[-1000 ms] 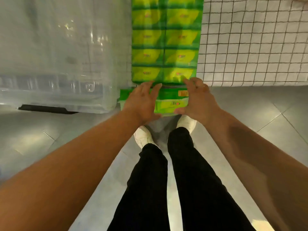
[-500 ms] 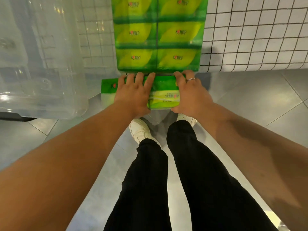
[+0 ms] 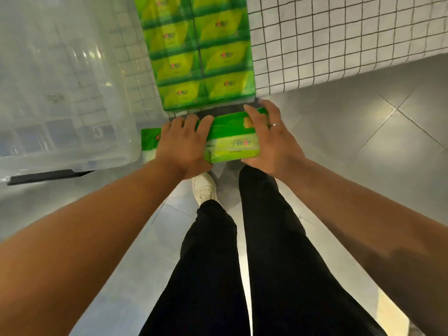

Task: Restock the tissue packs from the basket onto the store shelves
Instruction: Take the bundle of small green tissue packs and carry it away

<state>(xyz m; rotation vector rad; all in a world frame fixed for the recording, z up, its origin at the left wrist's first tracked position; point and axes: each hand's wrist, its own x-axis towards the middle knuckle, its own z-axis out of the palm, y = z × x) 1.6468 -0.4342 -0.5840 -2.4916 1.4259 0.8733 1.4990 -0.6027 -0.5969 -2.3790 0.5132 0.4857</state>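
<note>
I hold a green and yellow tissue pack (image 3: 231, 139) between both hands, just in front of a tall stack of matching tissue packs (image 3: 202, 52) that stands against the white wire-grid shelf (image 3: 327, 42). My left hand (image 3: 183, 144) lies over the pack's left part, fingers curled over its far edge. My right hand (image 3: 271, 137), with a ring on one finger, grips the pack's right end. A small gap shows between the held pack and the stack's lowest row. The pack's left end pokes out beyond my left hand.
A large clear plastic bin (image 3: 68, 93) stands at the left, close beside the stack and the held pack. Grey floor tiles (image 3: 363, 141) spread to the right. My legs in black trousers and a white shoe (image 3: 204, 187) are directly below my hands.
The view has tilted and shifted. The pack in both hands has drawn slightly away from the stack's lowest row, opening a dark gap. Both hands keep their grip.
</note>
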